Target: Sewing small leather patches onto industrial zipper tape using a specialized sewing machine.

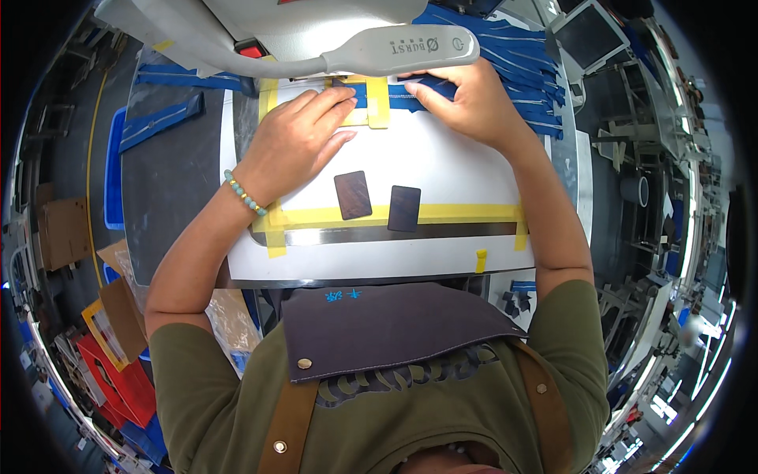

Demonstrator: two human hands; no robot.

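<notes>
A blue zipper strip (395,97) lies across the white work surface, under the pale body of a machine. My left hand (296,138) rests on its left end with the fingers stretched out flat. At the strip's right part, my right hand (474,103) pinches it between thumb and fingers; some fingertips are hidden behind the lamp. A yellow tape strip (378,110) runs beside the zipper between my hands. Nearer to me lie two small dark rectangular patches, a brown left one (352,195) and a darker right one (404,208).
A grey-white lamp (403,49) hangs low over my hands. Several blue zipper strips (517,63) are heaped at the far right, and more zipper strips (162,122) lie at the left. Yellow tape (450,213) borders the white sheet. A blue bin (115,170) stands beyond the table's left edge.
</notes>
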